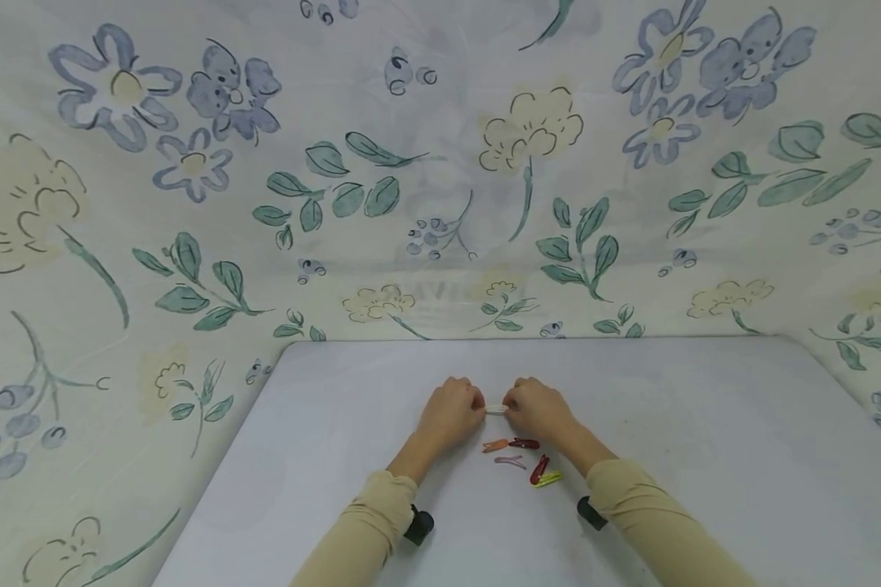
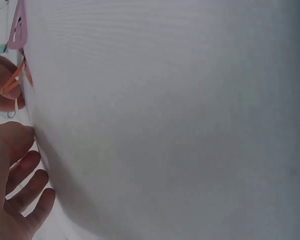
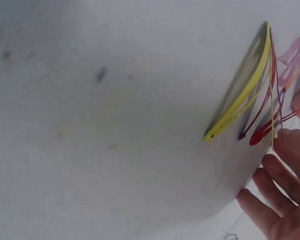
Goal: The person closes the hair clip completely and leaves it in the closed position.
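Note:
In the head view a small white hair clip (image 1: 495, 409) lies between the two hands. My left hand (image 1: 451, 414) pinches its left end with thumb and forefinger, and my right hand (image 1: 542, 412) pinches the right end. Below them on the table lie open snap hair clips: an orange clip (image 1: 495, 446), a dark red clip (image 1: 524, 443), a pink clip (image 1: 510, 461), a red clip (image 1: 539, 470) and a yellow clip (image 1: 548, 479). In the right wrist view the yellow clip (image 3: 240, 102) stands out nearest the camera. Neither wrist view plainly shows the white clip.
The white table (image 1: 323, 489) ends at a straight back edge. Behind it and at its sides hangs a flower-patterned cloth (image 1: 440, 204). A black wrist device (image 1: 418, 526) sits under the left cuff, and a similar black device (image 1: 592, 514) under the right.

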Tool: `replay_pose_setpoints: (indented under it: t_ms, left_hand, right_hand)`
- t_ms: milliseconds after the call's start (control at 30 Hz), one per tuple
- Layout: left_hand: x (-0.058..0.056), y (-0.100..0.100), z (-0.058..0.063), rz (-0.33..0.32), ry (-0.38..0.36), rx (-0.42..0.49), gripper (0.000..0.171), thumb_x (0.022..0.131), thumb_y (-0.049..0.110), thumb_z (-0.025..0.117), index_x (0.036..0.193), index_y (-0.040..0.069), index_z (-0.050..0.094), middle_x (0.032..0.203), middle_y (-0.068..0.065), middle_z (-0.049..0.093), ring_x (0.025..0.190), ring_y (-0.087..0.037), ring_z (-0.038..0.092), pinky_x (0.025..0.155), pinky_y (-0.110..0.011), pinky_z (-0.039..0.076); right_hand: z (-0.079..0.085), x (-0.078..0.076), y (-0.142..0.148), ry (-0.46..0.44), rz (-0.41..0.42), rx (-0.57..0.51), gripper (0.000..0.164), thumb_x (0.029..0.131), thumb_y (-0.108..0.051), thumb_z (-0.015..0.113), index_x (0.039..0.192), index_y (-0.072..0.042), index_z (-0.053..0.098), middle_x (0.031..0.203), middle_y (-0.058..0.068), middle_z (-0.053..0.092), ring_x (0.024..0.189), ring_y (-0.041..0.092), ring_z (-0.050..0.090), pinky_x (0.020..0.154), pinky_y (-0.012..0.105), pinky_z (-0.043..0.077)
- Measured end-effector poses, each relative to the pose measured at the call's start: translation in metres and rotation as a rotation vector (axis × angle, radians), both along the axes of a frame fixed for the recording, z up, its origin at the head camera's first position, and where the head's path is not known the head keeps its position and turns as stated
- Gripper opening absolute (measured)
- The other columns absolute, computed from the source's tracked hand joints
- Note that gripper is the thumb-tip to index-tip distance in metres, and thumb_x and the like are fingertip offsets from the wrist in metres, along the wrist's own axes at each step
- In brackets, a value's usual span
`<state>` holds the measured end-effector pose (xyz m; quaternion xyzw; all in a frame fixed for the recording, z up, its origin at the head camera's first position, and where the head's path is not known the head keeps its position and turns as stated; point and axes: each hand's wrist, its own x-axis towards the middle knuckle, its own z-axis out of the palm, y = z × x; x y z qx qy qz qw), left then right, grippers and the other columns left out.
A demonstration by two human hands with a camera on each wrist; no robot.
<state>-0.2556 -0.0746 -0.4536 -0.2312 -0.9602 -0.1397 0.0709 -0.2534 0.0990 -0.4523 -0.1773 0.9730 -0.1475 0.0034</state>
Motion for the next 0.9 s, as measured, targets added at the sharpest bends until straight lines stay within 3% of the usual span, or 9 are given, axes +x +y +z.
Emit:
replay_pose_setpoints:
  t_ms: [267, 900]
  left_hand:
    - [0.0022, 0.0023, -0.0017, 0.017, 0.041, -0.038, 0.007, 0.084, 0.016, 0.075, 0.081, 0.011, 0.073, 0.076, 0.002, 0.058, 0.075, -0.016, 0.053, 0.065, -0.029, 0.044]
    - [0.0057, 0.0002, -0.0046, 0.034, 0.050, 0.013, 0.006, 0.084, 0.016, 0.075, 0.083, 0.010, 0.074, 0.077, 0.002, 0.059, 0.077, -0.016, 0.053, 0.068, -0.029, 0.046]
  right_hand:
    - [-0.0045, 0.0032, 0.0002, 0.044, 0.004, 0.016, 0.016, 0.088, -0.017, 0.073, 0.102, -0.009, 0.075, 0.095, 0.002, 0.064, 0.092, 0.019, 0.060, 0.077, 0.038, 0.054]
    - [-0.0050, 0.0069, 0.0006, 0.071, 0.005, 0.030, 0.017, 0.089, -0.019, 0.073, 0.103, -0.010, 0.074, 0.095, 0.001, 0.063, 0.090, 0.017, 0.058, 0.074, 0.036, 0.055]
